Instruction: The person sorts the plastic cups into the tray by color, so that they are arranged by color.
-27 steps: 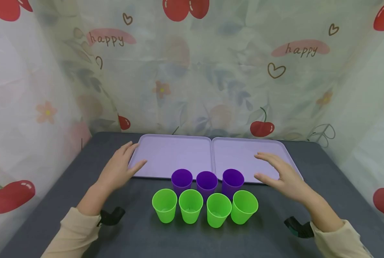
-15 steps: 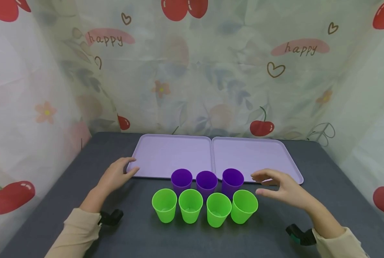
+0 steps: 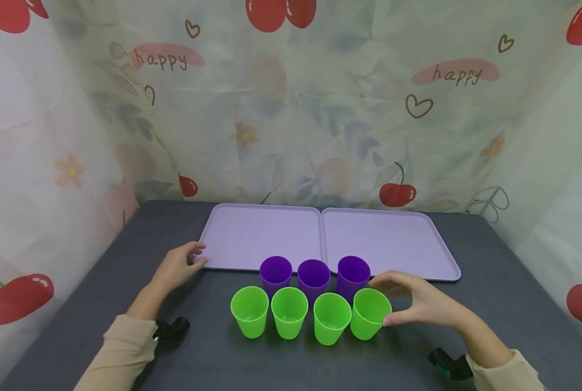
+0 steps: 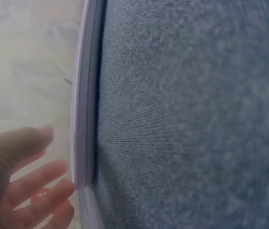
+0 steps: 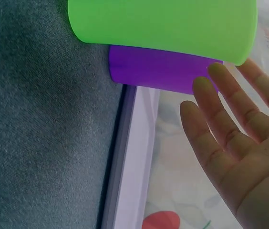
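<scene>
Several bright green cups stand upright in a row, and at its right end is the rightmost green cup [image 3: 370, 314]. Behind them are three purple cups: a left one [image 3: 275, 274], a middle one [image 3: 313, 278] and a right one [image 3: 352, 276]. My right hand [image 3: 420, 300] is at the rightmost green cup, thumb by its right side and fingers behind its rim. In the right wrist view those fingers [image 5: 222, 129] are extended beside the green cup [image 5: 163, 26], not wrapped round it. My left hand [image 3: 175, 267] is relaxed, holding nothing, by the left tray's front-left corner.
Two lilac trays lie side by side at the back, a left tray [image 3: 263, 236] and a right tray [image 3: 390, 241]. The dark table [image 3: 291, 369] is bounded by printed curtains [image 3: 300, 119] at the back and sides. Each wrist wears a black camera mount.
My right hand has come down and left from over the right tray to the rightmost green cup. The left hand has drawn back from the left tray's edge to its front corner.
</scene>
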Demonstrator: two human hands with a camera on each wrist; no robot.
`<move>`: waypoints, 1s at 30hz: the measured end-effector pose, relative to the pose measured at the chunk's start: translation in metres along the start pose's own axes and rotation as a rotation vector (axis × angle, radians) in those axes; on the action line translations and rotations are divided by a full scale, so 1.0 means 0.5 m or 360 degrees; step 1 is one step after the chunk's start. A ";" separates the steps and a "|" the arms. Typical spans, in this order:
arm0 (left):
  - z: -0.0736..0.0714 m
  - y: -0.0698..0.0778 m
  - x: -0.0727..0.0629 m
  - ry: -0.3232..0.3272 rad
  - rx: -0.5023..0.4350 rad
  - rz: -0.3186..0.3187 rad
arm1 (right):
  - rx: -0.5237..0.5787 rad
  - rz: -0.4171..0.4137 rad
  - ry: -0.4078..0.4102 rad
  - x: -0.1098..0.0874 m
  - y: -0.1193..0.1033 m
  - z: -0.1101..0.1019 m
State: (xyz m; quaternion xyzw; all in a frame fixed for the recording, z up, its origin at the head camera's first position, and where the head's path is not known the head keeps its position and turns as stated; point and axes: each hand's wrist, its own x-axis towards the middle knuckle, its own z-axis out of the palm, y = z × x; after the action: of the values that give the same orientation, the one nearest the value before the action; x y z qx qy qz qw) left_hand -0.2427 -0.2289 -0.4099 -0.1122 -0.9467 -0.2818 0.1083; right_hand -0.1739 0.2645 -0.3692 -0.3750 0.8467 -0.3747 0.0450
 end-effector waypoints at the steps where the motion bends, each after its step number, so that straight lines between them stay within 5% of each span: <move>1: 0.001 -0.001 0.000 -0.0004 -0.0003 -0.0009 | 0.0006 -0.0007 -0.0005 0.000 0.000 0.002; 30: 0.007 -0.007 0.003 -0.0058 -0.0025 -0.0142 | -0.0141 -0.0086 0.0079 0.005 -0.017 0.015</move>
State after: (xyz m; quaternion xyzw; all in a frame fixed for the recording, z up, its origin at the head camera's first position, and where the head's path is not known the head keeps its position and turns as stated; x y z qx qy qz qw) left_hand -0.2456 -0.2298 -0.4140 -0.0757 -0.9503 -0.2918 0.0775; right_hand -0.1679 0.2547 -0.3685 -0.3901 0.8528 -0.3471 -0.0027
